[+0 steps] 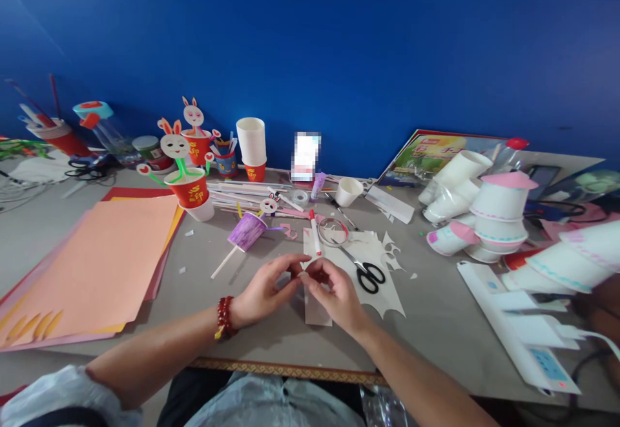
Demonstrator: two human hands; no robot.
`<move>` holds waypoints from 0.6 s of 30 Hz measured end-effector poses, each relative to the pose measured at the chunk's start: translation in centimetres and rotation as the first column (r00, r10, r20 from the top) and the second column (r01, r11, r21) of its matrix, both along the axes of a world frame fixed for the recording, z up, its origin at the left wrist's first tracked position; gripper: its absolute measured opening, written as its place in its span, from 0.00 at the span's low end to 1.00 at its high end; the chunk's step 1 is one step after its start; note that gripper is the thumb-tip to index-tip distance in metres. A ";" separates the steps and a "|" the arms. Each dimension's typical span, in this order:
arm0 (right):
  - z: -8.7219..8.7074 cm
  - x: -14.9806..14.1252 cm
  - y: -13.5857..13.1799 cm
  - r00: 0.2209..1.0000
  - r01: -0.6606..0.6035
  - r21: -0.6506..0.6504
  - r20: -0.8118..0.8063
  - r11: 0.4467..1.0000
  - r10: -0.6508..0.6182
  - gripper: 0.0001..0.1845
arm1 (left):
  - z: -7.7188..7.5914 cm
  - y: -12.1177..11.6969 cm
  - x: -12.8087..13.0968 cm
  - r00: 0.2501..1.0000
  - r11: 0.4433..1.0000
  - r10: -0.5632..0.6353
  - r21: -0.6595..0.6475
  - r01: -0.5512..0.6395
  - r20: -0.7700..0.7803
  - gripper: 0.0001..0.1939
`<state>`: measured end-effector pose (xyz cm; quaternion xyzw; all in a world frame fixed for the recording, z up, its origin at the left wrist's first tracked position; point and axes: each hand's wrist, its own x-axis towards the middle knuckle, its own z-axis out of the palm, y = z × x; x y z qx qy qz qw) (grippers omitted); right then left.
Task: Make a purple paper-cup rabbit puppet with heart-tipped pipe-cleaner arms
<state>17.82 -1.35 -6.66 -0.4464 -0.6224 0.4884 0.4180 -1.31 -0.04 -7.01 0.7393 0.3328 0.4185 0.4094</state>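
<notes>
My left hand [266,290], with a red bead bracelet at the wrist, meets my right hand [339,294] above the near middle of the table. Both are closed, fingertips pinched together around a tiny pale bit, too small to name. Under them lies a white paper strip [318,314]. Just beyond are a red-and-white marker [315,233] and a roll of tape [333,232]. Black-handled scissors [371,278] rest on a cut white paper sheet [387,298] right of my right hand. A purple paper cup [247,231] with a rabbit face and a stick lies tilted beyond my left hand.
Coloured paper sheets [111,252] are stacked at left. Red cups with rabbit figures [188,188], stacked white cups [252,143] and a phone [306,156] stand along the blue wall. At right are a paper-cup tower [498,214] and a power strip [508,330].
</notes>
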 end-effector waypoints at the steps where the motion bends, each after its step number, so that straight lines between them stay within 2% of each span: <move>1: -0.1 -0.1 0.0 1.000 -0.010 -0.011 -0.002 1.000 0.010 0.11 | 0.0 -0.1 0.0 1.000 1.000 -0.012 0.025 0.013 -0.019 0.18; 5: 0.0 -0.1 -0.1 0.998 -0.055 -0.015 0.009 0.998 0.055 0.11 | 0.2 -0.2 -0.3 0.998 0.998 -0.048 0.049 0.050 -0.049 0.19; 8: 0.5 0.3 0.0 0.996 -0.050 0.107 0.072 0.993 0.043 0.10 | 0.3 0.0 -0.5 0.995 0.997 -0.050 0.058 0.055 -0.083 0.18; 11: 0.7 1.0 0.5 0.989 0.037 0.254 0.132 0.966 -0.073 0.10 | 0.2 0.7 -0.8 0.984 0.992 0.062 0.121 -0.042 -0.167 0.15; 14: 0.2 1.9 1.4 0.969 0.160 0.261 0.144 0.952 -0.203 0.10 | -0.2 1.6 -1.0 0.923 0.963 0.162 0.259 -0.072 -0.349 0.11; 18: -0.7 2.3 2.1 0.960 0.164 0.211 0.189 0.964 -0.205 0.10 | -0.9 2.1 -0.6 0.806 0.940 0.182 0.339 0.025 -0.563 0.15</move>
